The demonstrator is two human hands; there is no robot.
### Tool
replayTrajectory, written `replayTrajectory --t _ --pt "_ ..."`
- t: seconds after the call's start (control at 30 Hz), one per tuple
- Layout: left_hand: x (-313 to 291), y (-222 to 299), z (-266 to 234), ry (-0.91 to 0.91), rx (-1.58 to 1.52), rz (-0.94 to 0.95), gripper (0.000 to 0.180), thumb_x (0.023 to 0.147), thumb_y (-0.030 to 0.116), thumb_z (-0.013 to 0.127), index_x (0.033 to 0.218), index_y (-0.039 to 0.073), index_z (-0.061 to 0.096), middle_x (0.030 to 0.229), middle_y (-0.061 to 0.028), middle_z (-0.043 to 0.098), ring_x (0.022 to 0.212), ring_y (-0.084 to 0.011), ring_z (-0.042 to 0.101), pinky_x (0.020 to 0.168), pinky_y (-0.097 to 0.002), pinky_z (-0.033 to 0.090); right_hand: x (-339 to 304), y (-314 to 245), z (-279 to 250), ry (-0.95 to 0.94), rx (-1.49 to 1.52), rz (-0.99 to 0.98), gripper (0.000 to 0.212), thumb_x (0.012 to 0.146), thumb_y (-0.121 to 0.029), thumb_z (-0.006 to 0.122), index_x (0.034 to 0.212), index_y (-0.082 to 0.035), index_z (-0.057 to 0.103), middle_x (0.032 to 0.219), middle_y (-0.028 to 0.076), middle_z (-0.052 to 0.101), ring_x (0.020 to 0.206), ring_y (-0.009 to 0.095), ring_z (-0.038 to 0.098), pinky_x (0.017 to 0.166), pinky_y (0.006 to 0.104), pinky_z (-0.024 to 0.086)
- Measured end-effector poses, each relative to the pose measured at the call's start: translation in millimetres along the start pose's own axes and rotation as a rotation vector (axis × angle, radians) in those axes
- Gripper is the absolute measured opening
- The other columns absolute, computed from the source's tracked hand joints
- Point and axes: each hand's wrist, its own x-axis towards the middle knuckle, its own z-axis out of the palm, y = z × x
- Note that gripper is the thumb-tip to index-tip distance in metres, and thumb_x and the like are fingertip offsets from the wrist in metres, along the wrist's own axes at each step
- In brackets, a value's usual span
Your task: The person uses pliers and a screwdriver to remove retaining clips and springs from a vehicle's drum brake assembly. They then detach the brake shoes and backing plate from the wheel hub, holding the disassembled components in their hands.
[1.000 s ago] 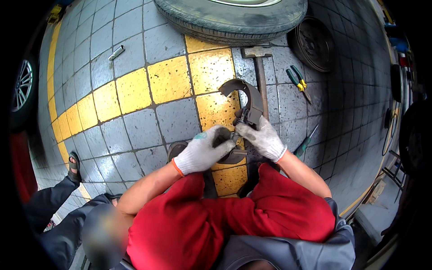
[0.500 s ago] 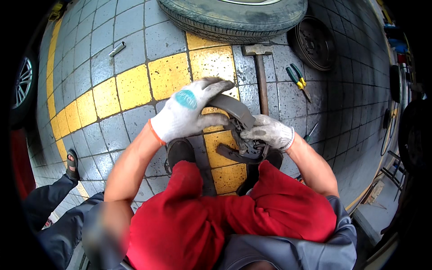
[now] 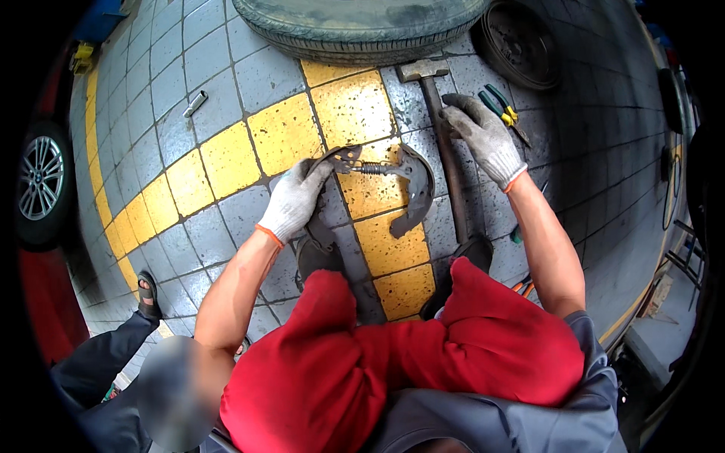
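A pair of curved brake shoes (image 3: 424,198) is joined by a rod with a coil spring (image 3: 373,168), above the yellow tiles between my feet. My left hand (image 3: 293,198) is closed on the left shoe, its fingers hooked round the upper end. The right shoe hangs at the rod's other end with no hand on it. My right hand (image 3: 485,142) has nothing in it, its gloved fingers stretched out between the hammer (image 3: 445,151) and the yellow-and-green pliers (image 3: 504,113). Both hands wear dirty white knit gloves.
A large tyre (image 3: 362,47) lies at the far side, with a dark brake drum (image 3: 521,47) to its right. A metal socket (image 3: 195,103) lies on the left tiles. Orange-handled pliers (image 3: 524,287) rest by my right knee. Another person's sandalled foot (image 3: 149,293) is at left.
My right hand has let go of the brake shoes and moved right and away, past the hammer. The shoes, bunched together before, are now spread apart. My left hand has moved slightly nearer.
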Motion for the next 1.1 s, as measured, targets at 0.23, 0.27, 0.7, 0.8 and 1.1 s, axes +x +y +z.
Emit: replayTrajectory --t 0.23,0.27,0.7,0.8,1.1 --pt "-3.9 -24.2 9.3 0.019 -0.379 0.071 0.053 0.108 0.027 0.063 0.149 -0.004 0.052 0.134 -0.0121 0.063 0.114 -0.0170 0.058 0.099 -0.0301 0.047 -33.4 36.5 48.5 -0.280 -0.118 0.054 0.106 0.085 -0.058 0.082 0.160 0.003 0.036 0.153 0.028 0.051 0.141 0.038 0.052 0.121 0.0406 0.040" --pt "-6.5 -23.8 9.9 -0.007 -0.432 0.114 0.054 0.107 0.025 0.063 0.150 -0.005 0.050 0.137 -0.0138 0.063 0.119 -0.0183 0.058 0.104 -0.0310 0.046 -36.4 39.6 53.3 -0.254 -0.086 0.037 0.105 0.084 -0.054 0.084 0.159 0.004 0.038 0.153 0.028 0.052 0.141 0.037 0.053 0.120 0.0399 0.041" --pt "-50.7 24.7 -36.2 -0.468 -0.437 0.017 0.070 0.084 -0.004 0.070 0.150 -0.006 0.047 0.129 -0.0111 0.066 0.110 -0.0174 0.065 0.096 -0.0307 0.055 -67.3 -15.4 12.4 -0.447 0.077 0.100 0.084 0.076 -0.028 0.094 0.143 0.004 0.055 0.131 0.019 0.066 0.124 0.024 0.062 0.107 0.0363 0.050" --pt "-53.6 50.5 -53.9 -0.538 0.018 0.084 0.075 0.076 -0.005 0.077 0.147 0.000 0.054 0.120 -0.0108 0.072 0.107 -0.0159 0.068 0.092 -0.0321 0.058 -80.1 -34.8 -6.0 -0.593 0.059 0.153 0.069 0.076 -0.029 0.092 0.132 -0.002 0.062 0.126 0.017 0.068 0.118 0.024 0.066 0.102 0.0386 0.055" --pt "-79.2 111.2 -37.7 -0.762 0.561 0.582 0.065 0.063 0.036 0.094 0.120 0.010 0.076 0.097 -0.0153 0.075 0.092 -0.0312 0.073 0.086 -0.0382 0.056 -81.2 -64.1 -30.7 -1.125 0.197 0.043 0.071 0.089 -0.024 0.082 0.149 -0.002 0.053 0.112 0.017 0.076 0.106 0.029 0.074 0.095 0.0359 0.058"
